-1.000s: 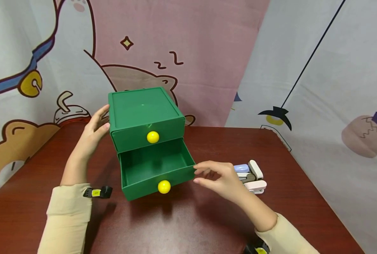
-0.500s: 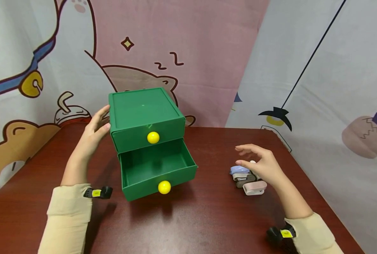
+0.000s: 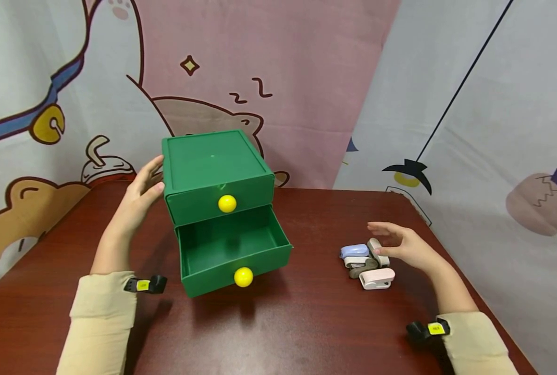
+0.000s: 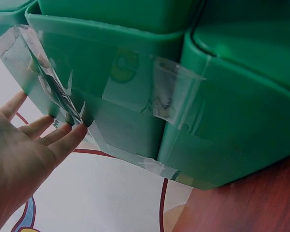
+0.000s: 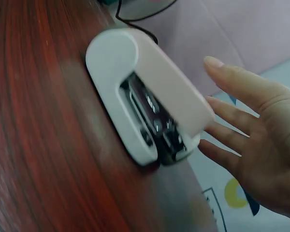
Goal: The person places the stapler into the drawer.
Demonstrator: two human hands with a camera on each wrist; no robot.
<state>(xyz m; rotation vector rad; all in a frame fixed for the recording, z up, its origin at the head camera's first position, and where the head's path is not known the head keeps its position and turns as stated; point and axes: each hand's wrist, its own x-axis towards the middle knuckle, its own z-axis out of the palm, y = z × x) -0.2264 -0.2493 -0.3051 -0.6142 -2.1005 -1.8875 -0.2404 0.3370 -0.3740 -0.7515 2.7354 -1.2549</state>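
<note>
A green two-drawer box [image 3: 214,161] stands on the table, its lower drawer [image 3: 233,245] pulled out and bare inside, the upper one closed. Against the box's left side rest the fingertips of my left hand [image 3: 135,203]; in the left wrist view those fingers [image 4: 70,142] lie nearly straight on the taped green wall. My right hand [image 3: 411,247] hovers at the right by a cluster of small staplers, thumb and fingers apart, holding nothing. The cluster has a blue stapler [image 3: 355,251], a grey-brown one, whitish ones and a pink stapler [image 3: 376,278]. A pale stapler [image 5: 171,87] looms large in the right wrist view.
The reddish-brown table [image 3: 306,323] carries the box and the staplers. Yellow ball knobs, such as the lower knob [image 3: 243,277], stick out from the drawer fronts. A printed cartoon curtain [image 3: 316,94] hangs behind the table and along its sides.
My right hand has left the lower drawer's right front corner and moved right to the staplers, shifting slightly further right in the last half second. My left hand stays against the box.
</note>
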